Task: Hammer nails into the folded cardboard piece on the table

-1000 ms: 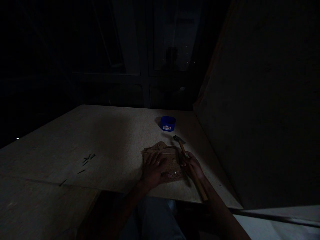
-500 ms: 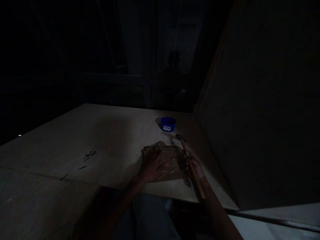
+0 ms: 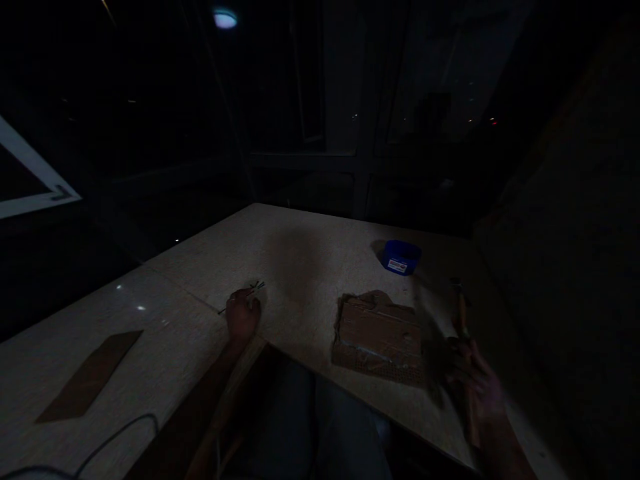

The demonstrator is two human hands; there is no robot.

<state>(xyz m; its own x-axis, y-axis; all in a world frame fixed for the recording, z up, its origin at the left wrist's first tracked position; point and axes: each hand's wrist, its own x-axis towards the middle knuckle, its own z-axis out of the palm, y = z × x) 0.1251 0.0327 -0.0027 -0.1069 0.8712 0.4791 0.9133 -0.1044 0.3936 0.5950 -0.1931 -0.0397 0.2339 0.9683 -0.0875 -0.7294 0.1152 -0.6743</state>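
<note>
My right hand (image 3: 477,383) grips the wooden handle of a hammer (image 3: 461,310), its metal head pointing away over the table's right side. On the left, my left hand (image 3: 243,317) is down on the tabletop with fingers curled in among several thin dark nails (image 3: 257,287). Its fingertips are partly hidden, so whether a nail is between them is unclear. Between the hands lies a flat stack of torn brown cardboard (image 3: 380,330) with a mesh-like lower layer, touched by neither hand.
Behind the cardboard stands a blue plastic tub (image 3: 401,259) with a white label. A brown flat piece (image 3: 93,377) lies at the left, near a dark cable (image 3: 117,432). The pale table (image 3: 310,320) has a cut-out front edge. A dark panel (image 3: 565,287) rises at the right.
My left hand has left the cardboard and moved left to the nails. The right hand still holds the hammer, now farther from the cardboard. The view has turned left.
</note>
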